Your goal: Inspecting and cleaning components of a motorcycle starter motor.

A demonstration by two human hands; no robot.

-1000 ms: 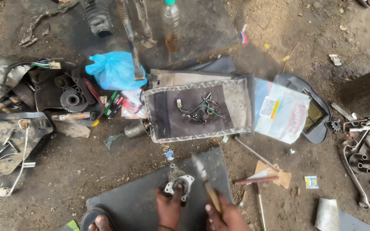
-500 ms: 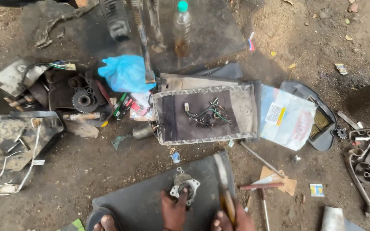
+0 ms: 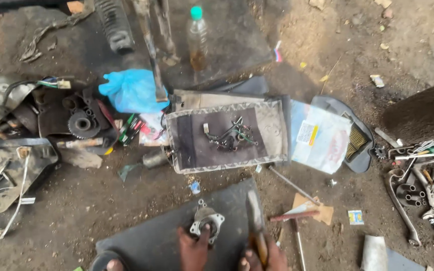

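Observation:
At the bottom of the head view my left hand (image 3: 194, 249) presses its fingers on a small round metal part (image 3: 206, 224) that lies on a dark rubber sheet (image 3: 151, 241). My right hand (image 3: 262, 257) grips the wooden handle of a hammer-like tool (image 3: 255, 217), whose metal head points up and away over the sheet, just right of the part. Only the fingers and knuckles of both hands show; the rest is cut off by the frame edge.
Beyond lies a grey mat (image 3: 227, 134) with small metal parts. A blue plastic bag (image 3: 132, 89), a bottle (image 3: 197, 37), a gear (image 3: 83, 123), engine pieces, a white bag (image 3: 322, 136), screwdrivers (image 3: 294, 216) and wrenches (image 3: 418, 175) are strewn over dirt ground.
The tool in my right hand has swung from a tilted position to nearly upright beside the metal part. The view has shifted downward a little; my left hand stays on the part.

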